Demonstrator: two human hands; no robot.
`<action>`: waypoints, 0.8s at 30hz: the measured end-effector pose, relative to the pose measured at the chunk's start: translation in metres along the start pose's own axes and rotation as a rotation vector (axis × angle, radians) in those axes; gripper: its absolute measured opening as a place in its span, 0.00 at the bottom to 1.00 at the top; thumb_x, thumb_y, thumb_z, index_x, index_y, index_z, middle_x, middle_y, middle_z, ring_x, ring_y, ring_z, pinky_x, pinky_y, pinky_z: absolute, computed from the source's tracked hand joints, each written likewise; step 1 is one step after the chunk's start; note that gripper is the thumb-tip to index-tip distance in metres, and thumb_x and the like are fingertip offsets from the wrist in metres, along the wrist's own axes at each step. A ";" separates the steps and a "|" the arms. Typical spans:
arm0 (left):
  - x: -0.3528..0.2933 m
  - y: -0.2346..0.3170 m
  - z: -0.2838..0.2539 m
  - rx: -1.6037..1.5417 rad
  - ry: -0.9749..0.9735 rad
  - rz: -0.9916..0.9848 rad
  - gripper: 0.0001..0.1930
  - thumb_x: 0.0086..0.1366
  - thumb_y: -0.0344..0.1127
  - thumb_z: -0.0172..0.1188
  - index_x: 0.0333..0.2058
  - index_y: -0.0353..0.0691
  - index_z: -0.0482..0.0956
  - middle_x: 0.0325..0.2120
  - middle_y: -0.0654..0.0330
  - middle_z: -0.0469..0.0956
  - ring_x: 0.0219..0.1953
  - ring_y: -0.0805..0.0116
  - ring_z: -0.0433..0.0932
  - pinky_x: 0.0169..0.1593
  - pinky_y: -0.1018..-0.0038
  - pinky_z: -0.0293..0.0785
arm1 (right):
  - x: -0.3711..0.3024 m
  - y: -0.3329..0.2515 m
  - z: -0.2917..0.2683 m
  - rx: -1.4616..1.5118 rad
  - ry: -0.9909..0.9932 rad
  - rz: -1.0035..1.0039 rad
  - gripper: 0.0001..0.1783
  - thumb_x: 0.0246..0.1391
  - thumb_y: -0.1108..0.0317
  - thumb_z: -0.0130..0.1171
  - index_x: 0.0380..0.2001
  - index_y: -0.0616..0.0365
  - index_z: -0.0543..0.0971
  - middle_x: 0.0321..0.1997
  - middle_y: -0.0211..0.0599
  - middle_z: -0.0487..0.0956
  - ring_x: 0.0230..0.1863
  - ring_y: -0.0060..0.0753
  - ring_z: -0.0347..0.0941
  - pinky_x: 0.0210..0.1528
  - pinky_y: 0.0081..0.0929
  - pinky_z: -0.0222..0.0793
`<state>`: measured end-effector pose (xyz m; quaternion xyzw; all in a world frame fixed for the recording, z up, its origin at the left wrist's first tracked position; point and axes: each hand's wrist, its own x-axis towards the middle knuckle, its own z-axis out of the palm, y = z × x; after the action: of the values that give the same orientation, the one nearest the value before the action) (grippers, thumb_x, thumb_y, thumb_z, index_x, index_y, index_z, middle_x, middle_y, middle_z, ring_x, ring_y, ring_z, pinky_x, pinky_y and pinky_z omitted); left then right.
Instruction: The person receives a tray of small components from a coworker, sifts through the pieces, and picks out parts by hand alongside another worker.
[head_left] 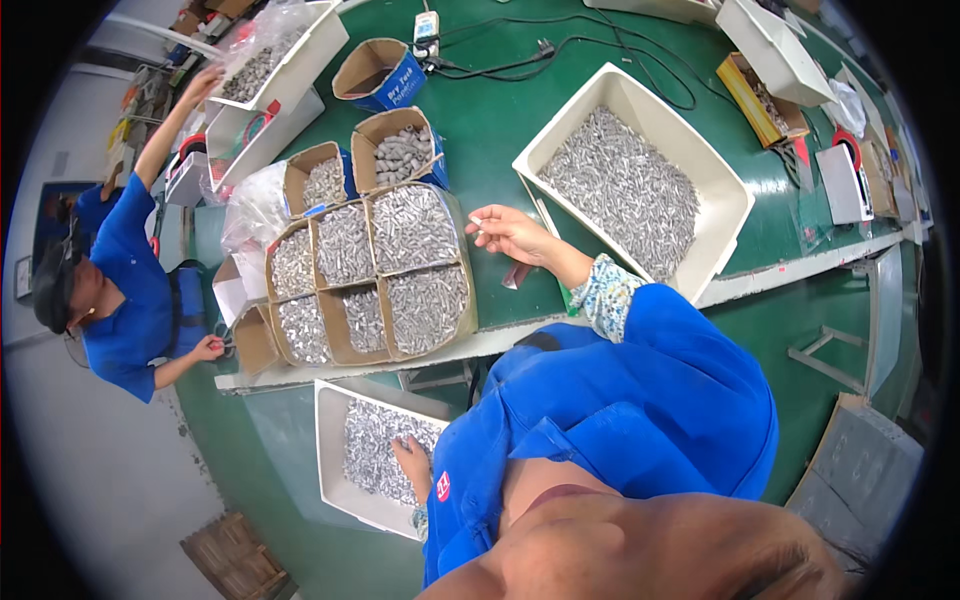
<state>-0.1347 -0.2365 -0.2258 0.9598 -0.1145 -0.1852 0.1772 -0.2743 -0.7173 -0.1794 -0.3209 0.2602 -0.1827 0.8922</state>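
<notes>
My right hand is raised above the green table, thumb and fingers pinched on a small silvery metal piece. Just left of it stands a divided cardboard box with compartments of small metal parts. Lower down, my left hand rests on the loose metal pieces in a white bin below the table edge; its fingers look stretched and apart. Right of my right hand, a large white bin holds a heap of slim metal pieces.
Smaller cardboard boxes of grey parts stand behind the divided box. Black cables and a power strip lie on the table. At left, a co-worker in blue reaches to another white bin. A wooden crate sits on the floor.
</notes>
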 end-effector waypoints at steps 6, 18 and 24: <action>0.001 -0.017 0.008 -0.016 0.035 -0.037 0.22 0.57 0.39 0.48 0.45 0.26 0.62 0.43 0.39 0.66 0.46 0.45 0.65 0.49 0.65 0.60 | 0.005 -0.053 0.026 0.146 -0.030 -0.108 0.10 0.56 0.69 0.43 0.38 0.61 0.69 0.31 0.30 0.71 0.28 0.18 0.67 0.29 0.13 0.64; -0.005 0.008 0.000 0.053 0.038 -0.098 0.22 0.58 0.40 0.48 0.45 0.28 0.62 0.43 0.40 0.66 0.46 0.45 0.65 0.50 0.64 0.60 | 0.067 -0.105 0.054 0.123 -0.015 -0.260 0.10 0.56 0.70 0.41 0.38 0.62 0.68 0.29 0.31 0.70 0.28 0.20 0.66 0.31 0.18 0.64; -0.003 0.011 -0.004 0.005 -0.011 -0.162 0.23 0.58 0.41 0.47 0.46 0.28 0.62 0.45 0.40 0.65 0.47 0.46 0.64 0.50 0.64 0.59 | 0.124 -0.122 0.052 0.115 0.045 -0.145 0.10 0.48 0.72 0.53 0.35 0.63 0.69 0.36 0.39 0.69 0.41 0.32 0.66 0.46 0.32 0.64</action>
<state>-0.1374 -0.2443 -0.2177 0.9654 -0.0380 -0.2037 0.1584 -0.1640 -0.8423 -0.1068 -0.2827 0.2455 -0.2687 0.8875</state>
